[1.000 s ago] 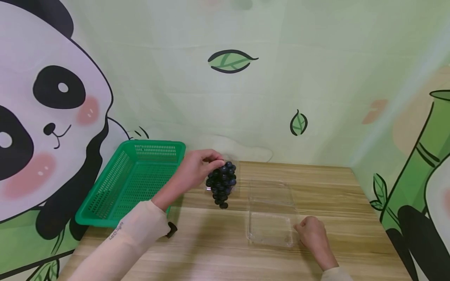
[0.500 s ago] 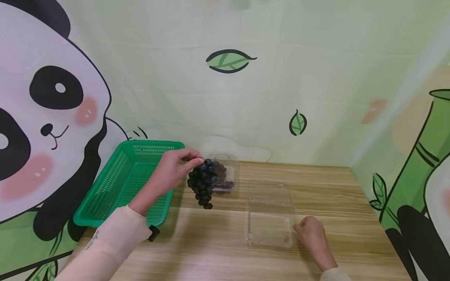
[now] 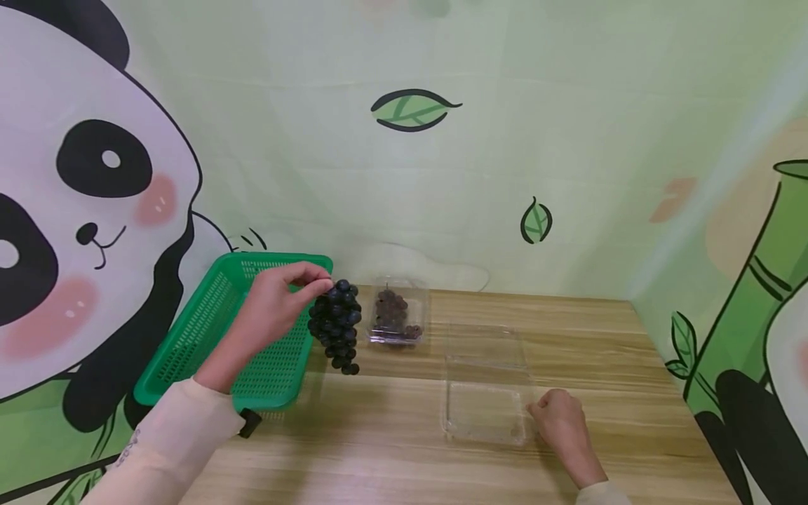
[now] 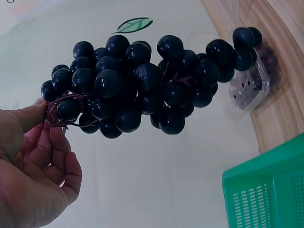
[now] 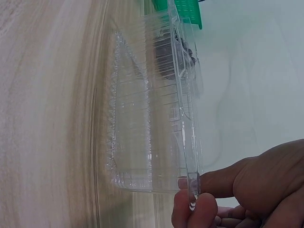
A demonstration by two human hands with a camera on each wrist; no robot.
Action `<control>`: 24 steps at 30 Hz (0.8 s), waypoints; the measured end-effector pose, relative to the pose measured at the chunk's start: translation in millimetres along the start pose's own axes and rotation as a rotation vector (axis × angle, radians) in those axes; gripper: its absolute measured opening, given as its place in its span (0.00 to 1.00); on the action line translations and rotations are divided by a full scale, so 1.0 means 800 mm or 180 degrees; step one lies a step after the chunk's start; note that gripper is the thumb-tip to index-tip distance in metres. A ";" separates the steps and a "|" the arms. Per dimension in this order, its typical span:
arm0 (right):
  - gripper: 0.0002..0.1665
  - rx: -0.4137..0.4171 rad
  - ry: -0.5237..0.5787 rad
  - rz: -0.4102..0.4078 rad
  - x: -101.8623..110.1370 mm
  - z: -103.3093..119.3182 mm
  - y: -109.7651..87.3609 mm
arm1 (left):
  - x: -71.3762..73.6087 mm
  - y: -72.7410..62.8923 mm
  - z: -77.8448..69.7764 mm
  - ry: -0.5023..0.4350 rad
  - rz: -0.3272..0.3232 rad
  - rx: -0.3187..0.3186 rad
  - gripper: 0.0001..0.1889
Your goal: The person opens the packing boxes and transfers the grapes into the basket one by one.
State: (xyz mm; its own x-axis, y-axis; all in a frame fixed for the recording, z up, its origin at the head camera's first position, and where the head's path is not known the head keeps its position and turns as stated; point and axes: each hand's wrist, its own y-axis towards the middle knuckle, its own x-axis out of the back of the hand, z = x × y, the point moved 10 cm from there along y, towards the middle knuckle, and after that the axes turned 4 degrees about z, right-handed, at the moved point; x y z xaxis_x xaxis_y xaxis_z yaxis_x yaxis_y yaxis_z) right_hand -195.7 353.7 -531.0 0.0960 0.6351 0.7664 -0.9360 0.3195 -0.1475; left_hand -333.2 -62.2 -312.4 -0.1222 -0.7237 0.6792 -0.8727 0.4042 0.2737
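Note:
My left hand (image 3: 278,298) pinches the stem of a bunch of dark grapes (image 3: 337,324), which hangs in the air beside the right rim of the green basket (image 3: 273,405). Close up in the left wrist view, thumb and fingertips hold the reddish stem at one end of the bunch (image 4: 142,83). My right hand (image 3: 562,424) is at the right side of an open clear plastic box (image 3: 486,407). In the right wrist view the thumb and fingers of this hand (image 5: 251,190) pinch the corner of the box's rim (image 5: 192,183).
Behind the hands, near the wall, a second clear box (image 3: 418,298) holds another, brownish bunch of grapes (image 3: 391,313). The wooden table (image 3: 600,358) ends at a printed backdrop (image 3: 480,175). A black strap piece (image 3: 250,423) shows at the left cuff.
My left hand has carried the bunch leftward from in front of the second box to the basket's right side, uncovering that box. The right hand and the open box have stayed put.

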 end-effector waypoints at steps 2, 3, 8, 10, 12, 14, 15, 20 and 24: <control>0.11 -0.0019 -0.0008 0.0001 0.000 -0.001 0.000 | 0.006 -0.002 0.003 0.0021 -0.0033 0.0006 0.08; 0.11 -0.0019 -0.0007 0.0002 0.000 -0.001 0.000 | 0.009 -0.003 0.004 0.0031 -0.0047 0.0013 0.08; 0.11 -0.0027 -0.0018 0.0008 -0.001 -0.002 0.002 | 0.026 -0.008 0.011 0.0084 -0.0156 0.0036 0.09; 0.10 -0.0030 -0.0011 0.0014 -0.002 -0.002 0.002 | 0.034 -0.011 0.013 0.0107 -0.0205 0.0034 0.09; 0.10 -0.0021 -0.0007 0.0013 -0.002 -0.003 0.002 | 0.040 -0.013 0.016 0.0122 -0.0248 0.0036 0.10; 0.10 -0.0017 0.0006 0.0001 -0.001 -0.003 0.002 | 0.046 -0.015 0.019 0.0139 -0.0293 0.0040 0.10; 0.10 -0.0018 0.0014 -0.0006 -0.001 -0.003 0.002 | 0.049 -0.017 0.021 0.0140 -0.0314 0.0050 0.10; 0.11 0.0039 -0.0020 -0.0028 0.000 -0.001 0.003 | 0.064 -0.024 0.032 0.0123 -0.0409 0.0090 0.11; 0.11 0.0061 -0.0059 -0.0022 -0.001 0.000 0.003 | 0.074 -0.031 0.038 0.0112 -0.0453 0.0111 0.13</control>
State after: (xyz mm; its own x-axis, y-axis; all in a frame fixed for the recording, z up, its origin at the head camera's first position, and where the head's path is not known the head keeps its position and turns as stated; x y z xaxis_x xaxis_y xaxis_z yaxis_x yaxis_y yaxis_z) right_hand -197.8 353.8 -532.2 0.0963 0.6197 0.7789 -0.9417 0.3101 -0.1303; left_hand -333.5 -132.2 -299.5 0.0201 -0.7521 0.6587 -0.8960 0.2788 0.3456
